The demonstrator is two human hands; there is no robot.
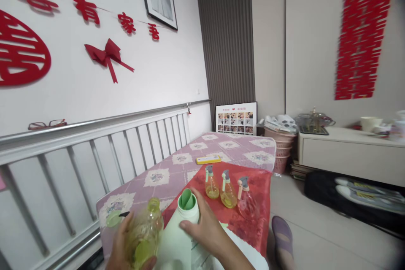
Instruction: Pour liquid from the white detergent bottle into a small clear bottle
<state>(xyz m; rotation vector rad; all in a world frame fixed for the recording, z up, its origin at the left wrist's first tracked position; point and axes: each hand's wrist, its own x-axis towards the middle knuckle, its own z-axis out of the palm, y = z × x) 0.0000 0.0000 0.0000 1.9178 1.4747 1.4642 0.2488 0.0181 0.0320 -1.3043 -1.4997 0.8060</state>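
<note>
My left hand (119, 244) is wrapped around a see-through yellow bottle (147, 228) with an open neck and no spray head. The bottle is blurred. A small black piece (124, 214) sticks up by my left fingers; I cannot make out what it is. My right hand (207, 221) grips the neck of a large pale-green jug (177, 236), whose mouth shows a green pouring spout. The two containers stand side by side, the bottle left of the jug. Beyond my right hand are three spray bottles, two yellow (211, 187) (228, 196) and one pink (247, 202).
A red cloth (261, 190) covers part of the flowered tablecloth (186, 158). A yellow-edged flat case (208, 160) lies farther back, and a pale green round piece (114, 219) at left. A white railing (126, 147) runs along the left; a cabinet (344, 147) stands at right.
</note>
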